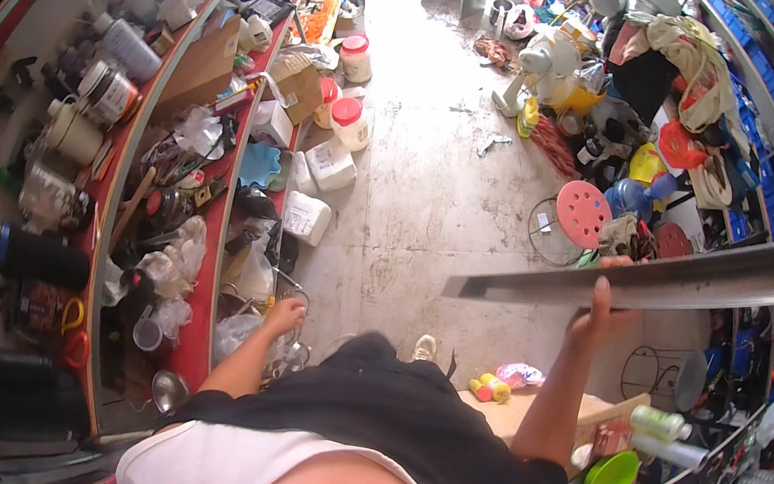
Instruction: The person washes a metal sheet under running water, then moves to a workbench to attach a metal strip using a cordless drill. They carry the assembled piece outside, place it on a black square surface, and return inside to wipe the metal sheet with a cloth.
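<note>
In my right hand (600, 316) is a long grey metal strip (695, 282), shaped like a shallow channel. The thumb presses on its near face while the fingertips show over its far edge. The strip reaches from above the mid-floor to the shelving at my right, sloping upward to the right. My left hand (287, 314) hangs low beside the red-edged shelves, its fingers curled. A thin bright rod or wire (290, 281) lies just past it; whether the hand grips anything is not clear.
Crowded shelves (205, 315) with bottles and bags line my left. White jugs (308, 218) and red-lidded tubs (350, 123) stand along their foot. Red round stools (582, 213), a white fan (546, 56) and heaped clothes (692, 73) crowd the right. A cardboard-coloured surface (537, 413) holds small packages nearby.
</note>
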{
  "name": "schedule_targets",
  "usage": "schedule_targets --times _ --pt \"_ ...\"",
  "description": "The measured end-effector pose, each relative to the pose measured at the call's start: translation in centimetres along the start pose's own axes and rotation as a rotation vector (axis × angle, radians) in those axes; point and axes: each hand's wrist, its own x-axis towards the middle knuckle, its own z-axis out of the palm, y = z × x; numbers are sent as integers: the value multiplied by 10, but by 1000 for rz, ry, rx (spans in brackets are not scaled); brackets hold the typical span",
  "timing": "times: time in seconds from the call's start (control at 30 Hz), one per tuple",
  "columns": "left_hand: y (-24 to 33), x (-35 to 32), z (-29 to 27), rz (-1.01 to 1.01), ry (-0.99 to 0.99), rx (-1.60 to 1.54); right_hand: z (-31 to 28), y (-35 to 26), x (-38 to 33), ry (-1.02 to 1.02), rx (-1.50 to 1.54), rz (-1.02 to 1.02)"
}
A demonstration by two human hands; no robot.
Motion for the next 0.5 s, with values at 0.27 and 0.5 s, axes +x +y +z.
schedule_targets --times 0.27,0.5 --pt "6 37 -43 -238 74 91 151 145 143 -134 168 0" --pt "152 272 -107 -256 50 158 243 239 278 -24 18 3"
